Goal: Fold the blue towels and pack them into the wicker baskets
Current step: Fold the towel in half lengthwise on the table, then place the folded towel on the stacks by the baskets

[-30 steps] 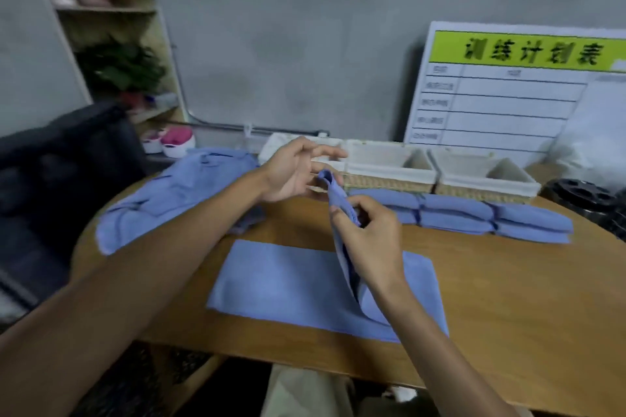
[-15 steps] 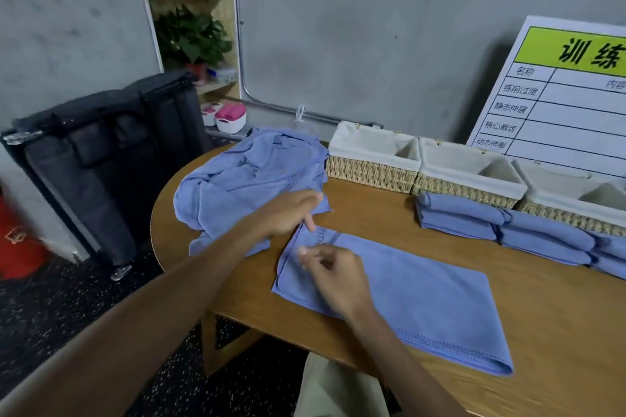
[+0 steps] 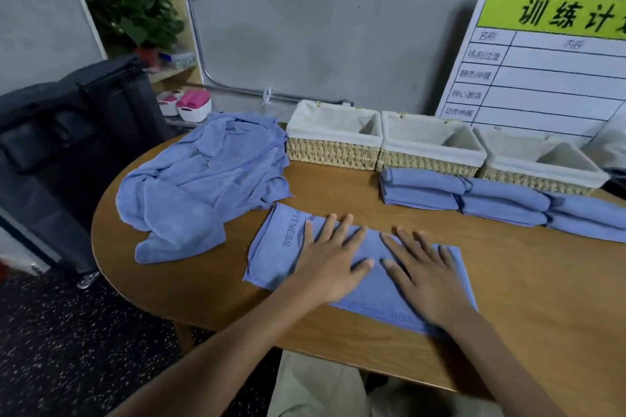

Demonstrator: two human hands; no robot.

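Observation:
A blue towel printed FITNESS lies folded flat on the wooden table in front of me. My left hand presses flat on its middle with fingers spread. My right hand presses flat on its right part, fingers straight. A heap of unfolded blue towels lies at the table's left. Several folded blue towels are stacked in front of three lined wicker baskets along the back; the liners show nothing inside.
A white board with a green header leans on the wall at the back right. A black bag or case stands left of the table, beside a shelf with a plant. My lap shows below the table's front edge.
The towel's lifted end has been laid down on the table. Both hands let go of its edge and now lie flat on it. The view has swung left.

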